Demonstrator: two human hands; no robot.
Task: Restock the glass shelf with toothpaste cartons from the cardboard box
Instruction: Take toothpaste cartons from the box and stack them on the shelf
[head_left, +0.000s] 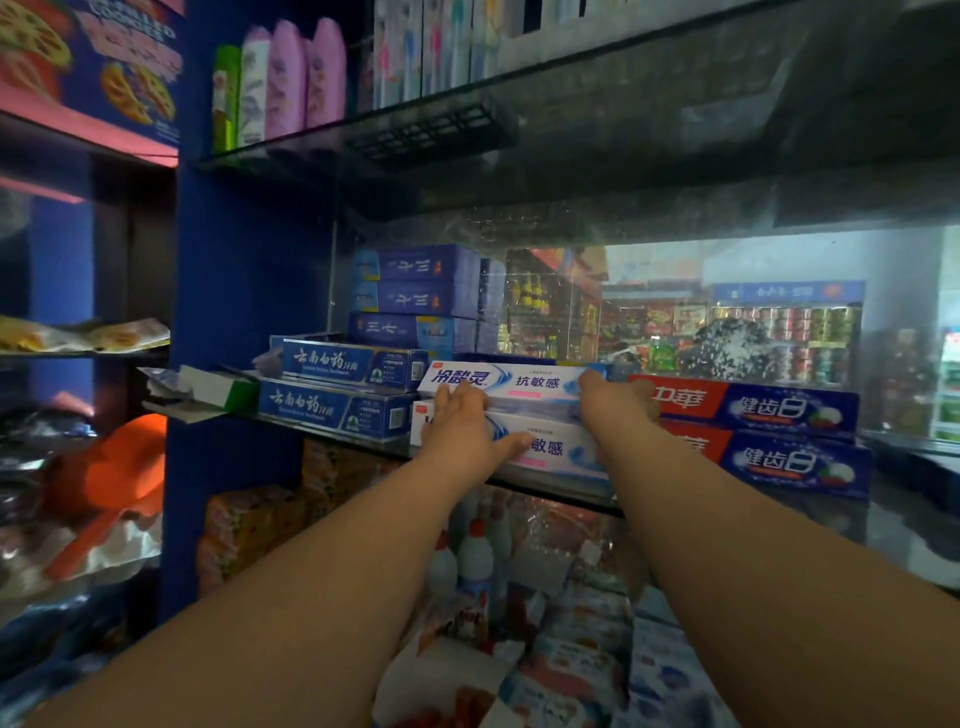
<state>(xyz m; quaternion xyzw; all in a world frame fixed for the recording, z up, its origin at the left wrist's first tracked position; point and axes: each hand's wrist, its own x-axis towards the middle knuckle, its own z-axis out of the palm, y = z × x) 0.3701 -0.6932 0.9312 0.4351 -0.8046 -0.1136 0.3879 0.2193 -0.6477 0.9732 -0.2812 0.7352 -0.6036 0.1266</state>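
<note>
Two white toothpaste cartons lie stacked on the glass shelf (550, 486) in the middle of the view. My left hand (462, 421) lies flat with straight fingers against the front of the upper white carton (524, 382) and covers part of the lower white carton (550, 449). My right hand (615, 397) holds the right end of the upper carton, fingers curled over its top edge. The cardboard box is out of view.
Blue toothpaste cartons (337, 384) are stacked to the left, with more blue ones (415, 296) behind. Red-and-blue cartons (753, 410) lie to the right. A glass shelf above carries bottles (285, 78). White bottles (472, 561) stand below.
</note>
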